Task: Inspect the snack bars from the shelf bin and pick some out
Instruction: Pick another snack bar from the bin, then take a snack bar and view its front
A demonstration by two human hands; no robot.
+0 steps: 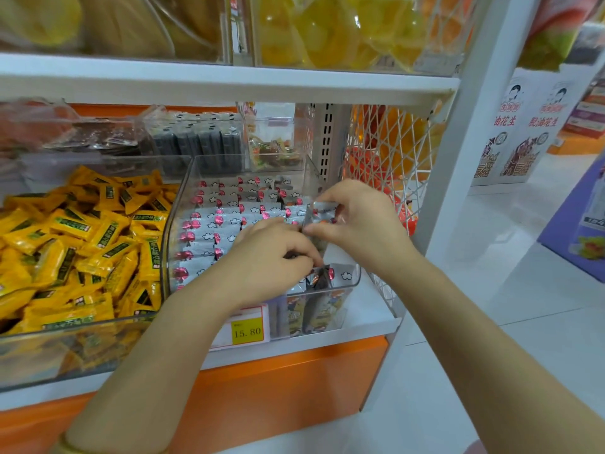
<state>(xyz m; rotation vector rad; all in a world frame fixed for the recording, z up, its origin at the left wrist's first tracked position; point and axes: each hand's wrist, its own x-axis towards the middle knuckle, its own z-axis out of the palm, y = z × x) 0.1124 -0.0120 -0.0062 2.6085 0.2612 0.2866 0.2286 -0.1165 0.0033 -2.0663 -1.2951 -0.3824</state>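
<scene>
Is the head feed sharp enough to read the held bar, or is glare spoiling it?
Head view: light even, no hard shadows; bar, pinched by left hand and right hand, glints and smears, print unreadable. Head view: top bins blurred, shelf edge bowed by the wide lens.

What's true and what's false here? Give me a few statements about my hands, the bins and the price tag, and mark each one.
1. The right hand pinches a silver snack bar above the clear bin. True.
2. The bin to the left holds blue packets. False: it is heaped with yellow packets.
3. The price tag under the clear bin reads 15.80. True.
4. The left hand rests flat on the yellow packets. False: it is over the clear bin, with its fingers curled on a snack bar.
5. The clear bin is empty. False: rows of silver bars fill it.
</scene>
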